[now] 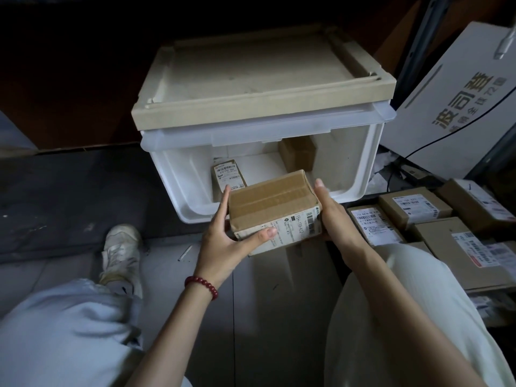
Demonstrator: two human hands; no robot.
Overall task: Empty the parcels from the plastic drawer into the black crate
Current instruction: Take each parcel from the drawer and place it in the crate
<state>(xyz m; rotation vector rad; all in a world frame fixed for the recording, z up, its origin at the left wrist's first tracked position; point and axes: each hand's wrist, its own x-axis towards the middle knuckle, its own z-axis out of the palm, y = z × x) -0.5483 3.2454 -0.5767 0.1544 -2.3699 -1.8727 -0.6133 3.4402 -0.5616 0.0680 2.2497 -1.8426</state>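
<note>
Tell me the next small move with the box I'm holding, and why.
Probably carry the box to the right and set it on the pile of parcels there. The left hand and right hand grip it at the open drawer's front edge, outside it. A labelled parcel and a plain parcel lie inside, for later. The crate itself is too dark to make out.

Both hands, left hand [223, 241] and right hand [332, 216], hold a taped cardboard parcel [275, 209] just before the open white plastic drawer [349, 163].

Dim room; grey tiled floor [279, 303], dark mat [69, 196], brown wall [69, 107] behind
</note>
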